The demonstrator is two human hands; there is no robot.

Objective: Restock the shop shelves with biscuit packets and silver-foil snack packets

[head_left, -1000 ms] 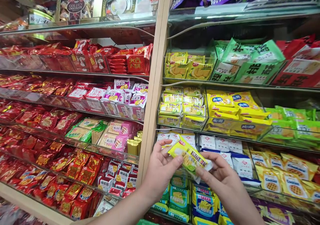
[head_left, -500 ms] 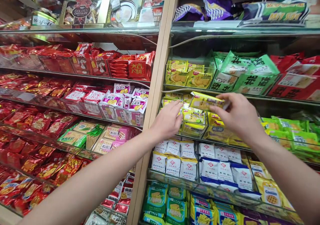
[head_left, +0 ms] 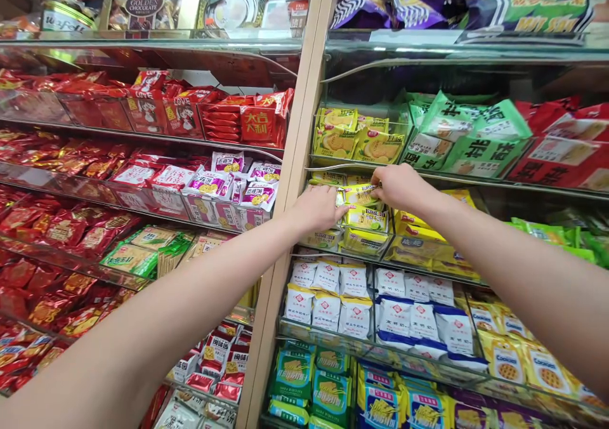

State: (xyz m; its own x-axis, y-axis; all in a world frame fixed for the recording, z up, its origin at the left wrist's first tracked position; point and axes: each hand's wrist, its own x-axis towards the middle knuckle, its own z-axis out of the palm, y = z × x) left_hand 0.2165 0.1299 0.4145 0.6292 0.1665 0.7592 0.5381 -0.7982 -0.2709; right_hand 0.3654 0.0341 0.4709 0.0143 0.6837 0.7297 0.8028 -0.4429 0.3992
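Both my arms reach into a glass shelf of yellow lime-biscuit packs [head_left: 365, 221]. My right hand [head_left: 402, 186] pinches one yellow biscuit pack [head_left: 360, 193] by its right end and holds it on top of the stack. My left hand [head_left: 318, 208] rests on the left side of the same stack, fingers touching the packs next to the held one. Part of the held pack is hidden behind my fingers.
A wooden upright [head_left: 295, 162] divides two shelf bays. Red snack bags [head_left: 71, 162] fill the left bay. White and blue packs [head_left: 394, 308] sit one shelf below my hands, green packs [head_left: 466, 131] above right. Glass shelf edges [head_left: 419, 42] jut forward.
The yellow pack went from low in front of me, held by both hands, up to the shelf. My right hand has pushed it leftward onto the stack; my left hand let go and steadies the stack.
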